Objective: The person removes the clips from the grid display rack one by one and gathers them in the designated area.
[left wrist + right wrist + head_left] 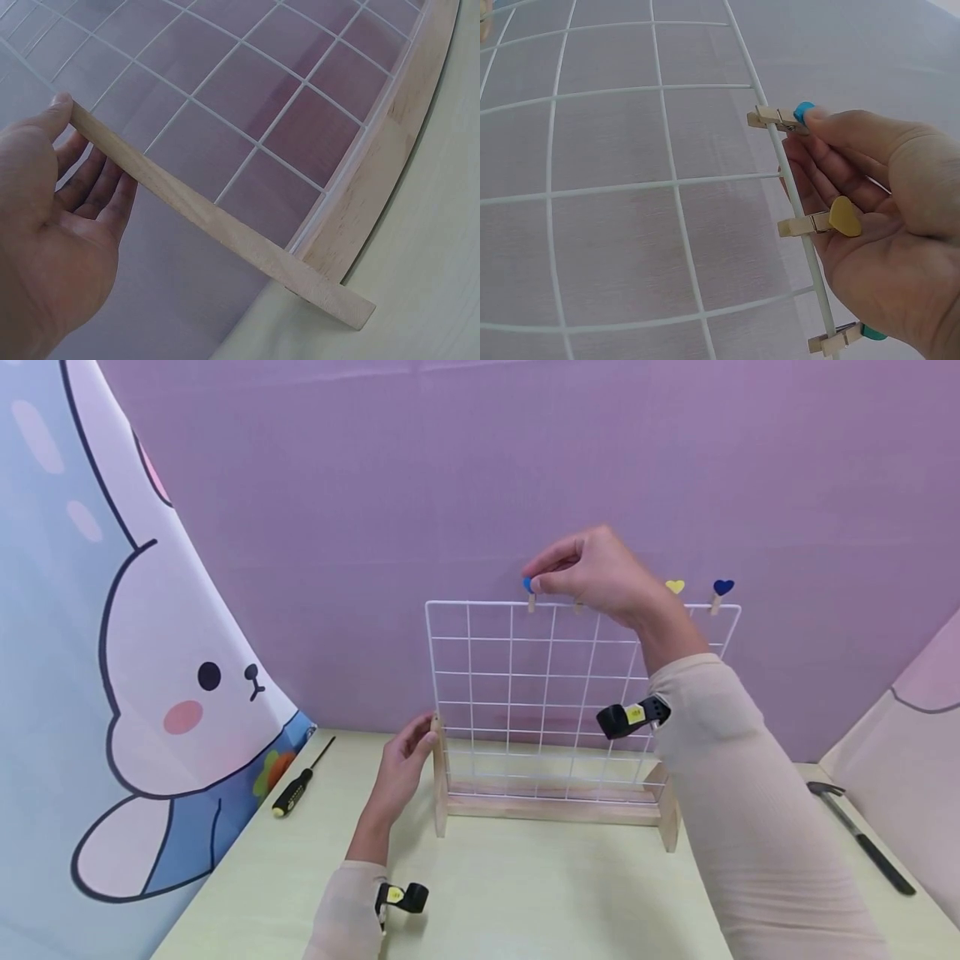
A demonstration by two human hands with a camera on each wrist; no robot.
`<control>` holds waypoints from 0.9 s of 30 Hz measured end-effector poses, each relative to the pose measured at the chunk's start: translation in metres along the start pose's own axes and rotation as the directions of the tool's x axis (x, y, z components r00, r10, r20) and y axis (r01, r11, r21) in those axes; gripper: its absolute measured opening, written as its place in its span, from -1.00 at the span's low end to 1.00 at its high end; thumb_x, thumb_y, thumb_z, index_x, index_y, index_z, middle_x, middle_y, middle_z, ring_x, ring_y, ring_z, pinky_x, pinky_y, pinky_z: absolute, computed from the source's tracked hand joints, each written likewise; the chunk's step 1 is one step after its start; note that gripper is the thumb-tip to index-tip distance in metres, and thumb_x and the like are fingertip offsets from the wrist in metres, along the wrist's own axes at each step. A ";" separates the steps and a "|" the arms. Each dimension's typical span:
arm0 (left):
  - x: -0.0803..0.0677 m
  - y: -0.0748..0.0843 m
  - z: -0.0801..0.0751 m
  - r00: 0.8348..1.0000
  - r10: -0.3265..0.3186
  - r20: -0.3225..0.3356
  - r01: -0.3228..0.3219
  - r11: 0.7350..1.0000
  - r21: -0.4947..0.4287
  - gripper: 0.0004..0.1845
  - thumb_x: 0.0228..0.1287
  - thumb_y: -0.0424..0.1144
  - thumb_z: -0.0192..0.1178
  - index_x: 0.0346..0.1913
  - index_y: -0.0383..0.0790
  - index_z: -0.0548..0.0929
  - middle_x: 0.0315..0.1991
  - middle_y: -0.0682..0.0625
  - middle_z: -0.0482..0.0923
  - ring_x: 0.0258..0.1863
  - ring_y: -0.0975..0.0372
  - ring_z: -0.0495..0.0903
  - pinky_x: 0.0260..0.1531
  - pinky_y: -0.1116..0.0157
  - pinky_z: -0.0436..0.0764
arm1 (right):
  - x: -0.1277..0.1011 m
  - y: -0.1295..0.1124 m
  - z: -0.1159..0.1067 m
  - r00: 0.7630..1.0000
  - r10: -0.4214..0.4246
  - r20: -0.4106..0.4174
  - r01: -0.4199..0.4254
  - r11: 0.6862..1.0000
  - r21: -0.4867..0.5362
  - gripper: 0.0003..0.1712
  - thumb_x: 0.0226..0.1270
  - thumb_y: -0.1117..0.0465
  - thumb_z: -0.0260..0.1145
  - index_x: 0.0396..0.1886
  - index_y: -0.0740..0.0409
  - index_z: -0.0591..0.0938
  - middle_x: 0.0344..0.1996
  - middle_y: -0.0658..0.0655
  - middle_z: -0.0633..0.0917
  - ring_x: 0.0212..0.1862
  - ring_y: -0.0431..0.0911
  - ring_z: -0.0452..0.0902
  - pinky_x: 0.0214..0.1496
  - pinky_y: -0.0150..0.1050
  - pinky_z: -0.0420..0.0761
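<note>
A white wire grid panel (528, 675) stands upright in a wooden stand (555, 811). At its top edge my right hand (603, 578) pinches a small wooden clothespin with a light-blue heart (776, 118), whose jaws straddle the top wire. Beneath that palm, in the right wrist view, a clothespin with a gold heart (810, 223) and one with a green heart (841, 339) sit on the same wire. My left hand (399, 770) holds the upper end of the stand's left wooden upright (187, 214) between thumb and fingers.
Farther right on the top wire are clothespins with a pale yellow heart (675, 586) and a dark-blue heart (723, 587). A screwdriver (300, 783) lies left of the stand on the pale table (510, 893); a hammer (862, 837) lies at right. Behind hangs a purple cloth (337, 527).
</note>
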State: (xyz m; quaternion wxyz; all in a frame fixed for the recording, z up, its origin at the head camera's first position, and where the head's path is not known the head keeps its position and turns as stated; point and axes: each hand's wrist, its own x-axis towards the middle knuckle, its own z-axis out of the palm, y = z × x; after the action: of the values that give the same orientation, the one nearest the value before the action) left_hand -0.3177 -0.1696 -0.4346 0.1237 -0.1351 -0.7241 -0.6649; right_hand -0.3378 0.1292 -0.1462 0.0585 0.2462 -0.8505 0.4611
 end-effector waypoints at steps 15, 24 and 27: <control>-0.001 0.001 -0.001 1.000 0.002 -0.002 -0.002 1.000 0.015 -0.52 0.58 -0.13 0.13 0.45 -0.18 0.47 0.29 -0.23 0.57 0.14 0.32 0.58 0.20 0.52 0.57 | -0.003 -0.005 0.002 0.995 -0.021 -0.100 0.023 0.999 0.027 -0.75 0.33 0.27 0.45 -0.03 0.22 0.80 -0.31 -0.08 0.83 -0.15 -0.18 0.70 -0.10 -0.38 0.63; -0.001 0.000 -0.002 1.000 -0.002 -0.001 0.002 1.000 0.012 -0.52 0.58 -0.16 0.13 0.46 -0.19 0.45 0.30 -0.22 0.56 0.13 0.33 0.57 0.18 0.52 0.58 | -0.012 -0.017 -0.004 0.986 -0.075 -0.150 0.085 0.994 0.063 -0.77 0.35 0.25 0.46 -0.04 0.19 0.81 -0.29 -0.09 0.83 -0.17 -0.18 0.69 -0.16 -0.44 0.62; -0.001 0.000 -0.002 1.000 -0.002 -0.004 0.002 1.000 0.008 -0.52 0.58 -0.17 0.13 0.45 -0.19 0.46 0.30 -0.22 0.56 0.13 0.35 0.57 0.19 0.53 0.57 | -0.016 -0.017 -0.008 0.981 -0.098 -0.167 0.111 0.991 0.072 -0.76 0.33 0.23 0.48 -0.04 0.20 0.81 -0.29 -0.10 0.83 -0.22 -0.22 0.69 -0.23 -0.45 0.63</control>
State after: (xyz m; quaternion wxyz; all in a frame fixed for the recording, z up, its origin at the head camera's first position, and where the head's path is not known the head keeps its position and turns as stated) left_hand -0.3167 -0.1712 -0.4351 0.1251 -0.1324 -0.7266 -0.6625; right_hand -0.3164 0.1337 -0.1339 0.1418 0.2542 -0.8095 0.5098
